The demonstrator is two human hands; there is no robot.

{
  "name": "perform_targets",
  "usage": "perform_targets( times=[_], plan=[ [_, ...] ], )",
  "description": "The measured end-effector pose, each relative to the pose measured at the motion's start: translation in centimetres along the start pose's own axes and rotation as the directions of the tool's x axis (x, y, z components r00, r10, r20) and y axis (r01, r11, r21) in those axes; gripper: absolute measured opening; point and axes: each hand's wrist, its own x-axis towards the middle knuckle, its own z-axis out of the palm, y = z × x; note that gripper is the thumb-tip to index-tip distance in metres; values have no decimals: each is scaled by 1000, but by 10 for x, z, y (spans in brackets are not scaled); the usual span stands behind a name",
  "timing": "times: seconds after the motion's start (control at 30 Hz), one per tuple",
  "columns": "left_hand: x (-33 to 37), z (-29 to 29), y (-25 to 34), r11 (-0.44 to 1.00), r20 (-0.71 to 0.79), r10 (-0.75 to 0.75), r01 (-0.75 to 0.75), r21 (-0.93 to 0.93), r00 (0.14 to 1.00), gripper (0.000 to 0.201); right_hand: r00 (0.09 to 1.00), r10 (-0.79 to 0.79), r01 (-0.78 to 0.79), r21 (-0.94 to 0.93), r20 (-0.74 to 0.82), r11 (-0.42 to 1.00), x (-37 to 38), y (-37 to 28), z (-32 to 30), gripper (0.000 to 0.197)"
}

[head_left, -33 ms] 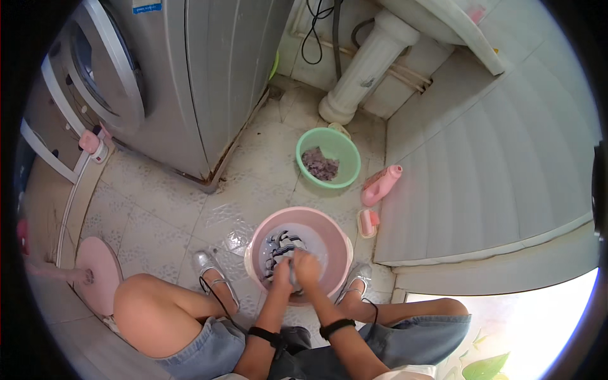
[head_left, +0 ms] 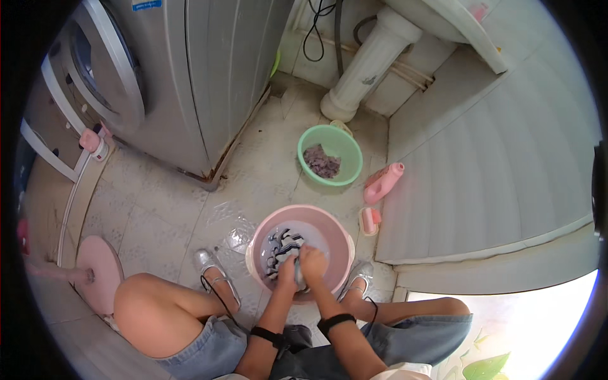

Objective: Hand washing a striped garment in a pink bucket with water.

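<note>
Both hands are over a pink basin [head_left: 256, 244] of cloudy water between my feet. A wet white cloth with dark stripes [head_left: 277, 256] lies bunched in the water, and a greyish part of it rises to my hands. My left hand [head_left: 288, 273] is closed on this cloth near the basin's near side. Right beside it, my right hand [head_left: 313, 265] is curled into a fist around the cloth, knuckles up. The fingertips of both hands are hidden. Black bands circle both wrists.
Beyond the basin stands a green basin [head_left: 352, 176] holding a crumpled greyish-purple cloth [head_left: 322, 162]. A pink bottle [head_left: 384, 183] and a pink soap dish [head_left: 369, 221] stand to its right. A grey washing machine [head_left: 234, 82] is at left, a white sink pedestal [head_left: 370, 63] behind.
Both hands have shifted slightly, the right hand a little to the right, still gripping the cloth. The whole view has moved a few pixels.
</note>
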Motion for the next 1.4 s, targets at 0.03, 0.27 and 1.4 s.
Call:
perform_targets(
  times=[0.03,0.27,1.4],
  plan=[
    [9,-6,-6,1000,-4,-12,12,3,1000,29,1000,9,-9,-6,7,1000,-8,-1,0,43],
    [6,1,5,997,-67,-3,9,77,998,24,967,-255,252,-217,15,943,8,16,19,41],
    [0,-52,9,-41,440,413,-466,884,797,91,864,-44,35,29,502,999,-30,63,41,119]
  ],
)
